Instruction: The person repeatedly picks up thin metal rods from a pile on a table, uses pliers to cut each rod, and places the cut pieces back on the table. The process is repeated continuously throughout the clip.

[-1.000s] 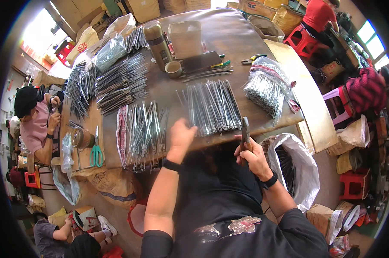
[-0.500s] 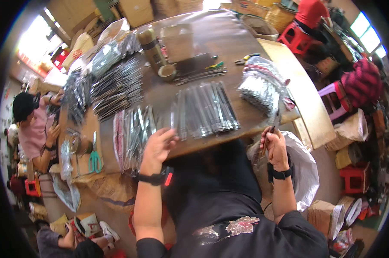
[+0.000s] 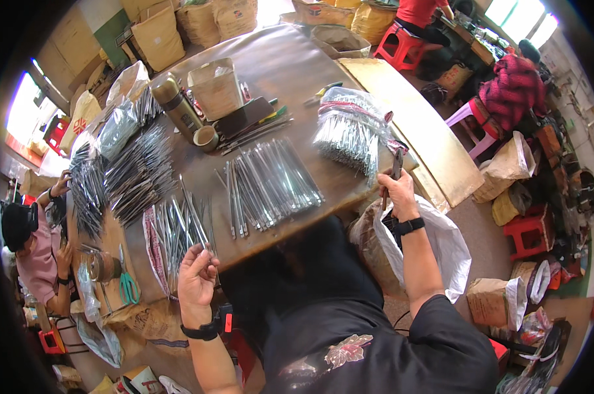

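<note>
My left hand (image 3: 198, 269) is pinched at the table's near edge on the lower end of a thin metal strip (image 3: 193, 213). That strip leans over a loose pile of similar strips (image 3: 173, 226) lying in a plastic bag. My right hand (image 3: 400, 192) is closed round a pair of pliers (image 3: 395, 167) with dark jaws pointing up and away. Between my hands, a row of flat silvery strips (image 3: 271, 187) lies side by side on the table. A clear bag full of strips (image 3: 349, 134) rests just beyond my right hand.
Large strip heaps (image 3: 139, 174) cover the table's left side. A thermos (image 3: 175, 105), a cup (image 3: 205, 138) and a square container (image 3: 215, 88) stand behind the row. Teal scissors (image 3: 128, 287) lie at left. A white sack (image 3: 435, 249) opens below my right arm. Another person (image 3: 37, 262) sits at left.
My left hand has moved left from the row to the loose pile and now pinches a strip. My right hand still grips the pliers. The view has shifted.
</note>
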Demonstrator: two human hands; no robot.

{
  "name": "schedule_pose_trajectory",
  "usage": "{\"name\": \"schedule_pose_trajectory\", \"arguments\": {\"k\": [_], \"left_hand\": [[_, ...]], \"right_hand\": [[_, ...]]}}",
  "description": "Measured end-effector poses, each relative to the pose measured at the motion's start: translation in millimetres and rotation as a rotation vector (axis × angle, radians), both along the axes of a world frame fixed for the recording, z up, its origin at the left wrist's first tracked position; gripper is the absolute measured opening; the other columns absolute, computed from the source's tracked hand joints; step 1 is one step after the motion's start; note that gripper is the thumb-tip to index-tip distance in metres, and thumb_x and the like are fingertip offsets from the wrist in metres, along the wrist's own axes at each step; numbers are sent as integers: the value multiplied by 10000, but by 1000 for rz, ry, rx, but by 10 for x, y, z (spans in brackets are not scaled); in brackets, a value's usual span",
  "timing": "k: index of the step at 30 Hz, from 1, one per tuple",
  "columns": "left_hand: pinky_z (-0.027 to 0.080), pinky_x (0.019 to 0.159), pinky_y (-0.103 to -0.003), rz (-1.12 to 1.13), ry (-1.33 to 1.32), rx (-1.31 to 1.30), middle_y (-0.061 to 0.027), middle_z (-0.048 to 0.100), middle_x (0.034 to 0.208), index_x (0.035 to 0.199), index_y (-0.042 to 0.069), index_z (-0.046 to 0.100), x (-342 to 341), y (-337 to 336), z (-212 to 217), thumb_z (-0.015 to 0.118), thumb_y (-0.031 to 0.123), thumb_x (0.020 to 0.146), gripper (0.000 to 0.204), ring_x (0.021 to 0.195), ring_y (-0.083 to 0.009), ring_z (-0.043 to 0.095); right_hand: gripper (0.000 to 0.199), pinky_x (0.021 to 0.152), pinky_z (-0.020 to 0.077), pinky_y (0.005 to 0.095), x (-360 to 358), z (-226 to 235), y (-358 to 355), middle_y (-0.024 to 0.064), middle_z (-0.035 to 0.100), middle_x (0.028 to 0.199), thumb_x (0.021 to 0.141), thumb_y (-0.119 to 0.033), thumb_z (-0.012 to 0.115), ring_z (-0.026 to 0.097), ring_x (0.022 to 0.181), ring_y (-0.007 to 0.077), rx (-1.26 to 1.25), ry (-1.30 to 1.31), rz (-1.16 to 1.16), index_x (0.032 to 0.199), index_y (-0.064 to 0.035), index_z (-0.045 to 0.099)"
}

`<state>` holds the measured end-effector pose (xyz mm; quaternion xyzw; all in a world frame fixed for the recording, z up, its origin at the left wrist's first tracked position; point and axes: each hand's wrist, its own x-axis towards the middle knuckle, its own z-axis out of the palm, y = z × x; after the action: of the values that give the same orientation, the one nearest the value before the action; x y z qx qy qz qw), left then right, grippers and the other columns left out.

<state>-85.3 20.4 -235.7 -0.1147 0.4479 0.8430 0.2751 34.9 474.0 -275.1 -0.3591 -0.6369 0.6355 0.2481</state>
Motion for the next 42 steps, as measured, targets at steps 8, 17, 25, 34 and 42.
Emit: {"name": "schedule_pose_trajectory", "arguments": {"k": [8, 17, 25, 34, 42], "left_hand": [[547, 601, -187, -19, 10, 55, -76, 643, 859, 1086, 6, 602, -56, 81, -87, 607, 25, 896, 191, 750, -166, 649], [549, 567, -186, -9, -15, 121, -49, 671, 887, 996, 62, 628, -105, 56, -97, 640, -10, 860, 155, 726, -165, 666], [545, 568, -195, -47, 5, 63, -55, 655, 913, 1039, 37, 603, -34, 107, -58, 667, -16, 835, 221, 718, -170, 662], [553, 611, -195, -89, 9, -33, -77, 660, 897, 1103, 36, 590, -10, 150, 4, 662, 41, 835, 277, 781, -191, 676], [598, 698, -282, -125, 74, -30, -121, 668, 947, 1112, -14, 605, 200, 388, 59, 602, -72, 819, 299, 849, -259, 687]], "right_hand": [[189, 460, 424, 256, -92, -60, 111, 28, 554, 629, 790, -55, 725, 518, 483, 117, 85, 20, 42, 843, -32, 545], [186, 574, 539, 308, 52, 18, 228, 43, 592, 704, 834, -151, 727, 584, 593, 148, -299, 99, 81, 896, -30, 599], [288, 765, 523, 362, -124, -54, 633, 86, 606, 795, 905, -91, 567, 590, 735, 212, -1151, 460, 210, 1115, 103, 532], [71, 743, 520, 365, -323, 132, 382, 57, 547, 784, 885, -37, 573, 553, 725, 180, -1170, 620, 266, 929, 15, 556], [75, 581, 563, 354, -149, 738, -667, 123, 642, 778, 894, -87, 576, 657, 674, 230, -643, 350, 375, 894, -30, 527]]}}
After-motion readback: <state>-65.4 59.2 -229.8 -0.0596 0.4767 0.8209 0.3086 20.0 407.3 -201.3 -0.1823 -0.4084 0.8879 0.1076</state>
